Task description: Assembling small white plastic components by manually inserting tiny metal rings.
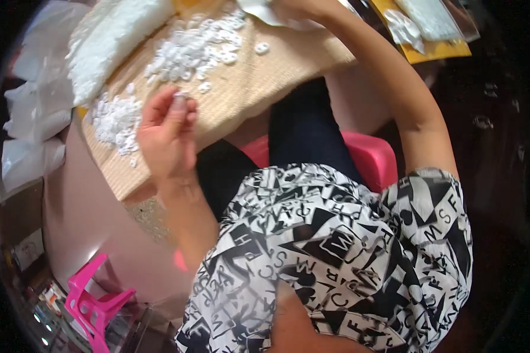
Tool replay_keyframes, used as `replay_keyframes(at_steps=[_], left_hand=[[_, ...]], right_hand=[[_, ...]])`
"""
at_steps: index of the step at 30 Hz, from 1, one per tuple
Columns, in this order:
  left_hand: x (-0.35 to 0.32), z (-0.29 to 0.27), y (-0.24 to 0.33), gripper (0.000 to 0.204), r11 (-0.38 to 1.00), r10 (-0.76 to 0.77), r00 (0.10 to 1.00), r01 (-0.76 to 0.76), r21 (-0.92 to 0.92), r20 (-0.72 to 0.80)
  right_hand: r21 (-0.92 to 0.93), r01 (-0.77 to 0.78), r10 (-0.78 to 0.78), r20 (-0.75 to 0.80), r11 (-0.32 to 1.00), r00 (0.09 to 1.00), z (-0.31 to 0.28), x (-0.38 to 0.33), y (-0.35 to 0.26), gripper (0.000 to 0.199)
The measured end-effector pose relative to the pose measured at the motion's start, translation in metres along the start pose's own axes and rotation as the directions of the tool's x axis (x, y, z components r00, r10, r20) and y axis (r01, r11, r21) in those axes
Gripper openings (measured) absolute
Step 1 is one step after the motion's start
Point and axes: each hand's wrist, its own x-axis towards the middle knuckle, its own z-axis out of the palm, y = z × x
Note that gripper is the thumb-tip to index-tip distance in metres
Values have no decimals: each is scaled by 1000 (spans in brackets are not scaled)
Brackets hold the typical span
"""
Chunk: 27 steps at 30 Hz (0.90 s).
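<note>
White plastic-looking pieces, small and ringlike, lie in two heaps on a beige, ribbed cloth cover (294, 56) over the counter: a larger heap (197, 47) toward the far middle and a smaller heap (116, 122) to the left. One loose piece (262, 48) lies apart to the right of the larger heap. The person's left hand (174, 120) is raised between the heaps, at the near side of the larger one; its grip is narrow, thumb against curled fingers, with a pale speck at the tips too blurred to identify. The right hand (294, 7) reaches to the far side, beside a crumpled white sheet (264, 10); it is partly out of view, so how its grip stands cannot be told. A bulky white bundle (115, 44) lies along the far left of the counter, and translucent plastic bags (38, 117) are beyond its left edge. At the far right, a yellow packet (439, 53) lies under a clear bag (428, 20). The person sits on a pink chair (371, 157); another pink seat (97, 303) stands on the floor at near left.
</note>
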Motion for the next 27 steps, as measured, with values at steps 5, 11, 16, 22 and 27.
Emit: replay_keyframes(at_steps=[5,11,16,22,27], left_hand=[[-8,8,-9,16,919,-180,973,219,-328,147],[-12,13,-7,15,904,-201,968,241,-352,147],[-11,16,-5,17,928,-155,973,202,-313,169],[-14,16,-3,19,948,-128,984,159,-274,127],[-14,19,-2,14,951,-131,988,149,-269,85]], right_hand=[[-26,-219,220,43,975,975,-36,-10,-24,11],[179,-110,133,-124,978,983,-28,-13,-14,9],[467,-323,326,77,823,942,-31,-14,-10,10],[688,-456,435,221,565,873,-39,-12,-8,11],[772,-484,464,279,413,841,-42,-16,1,12]])
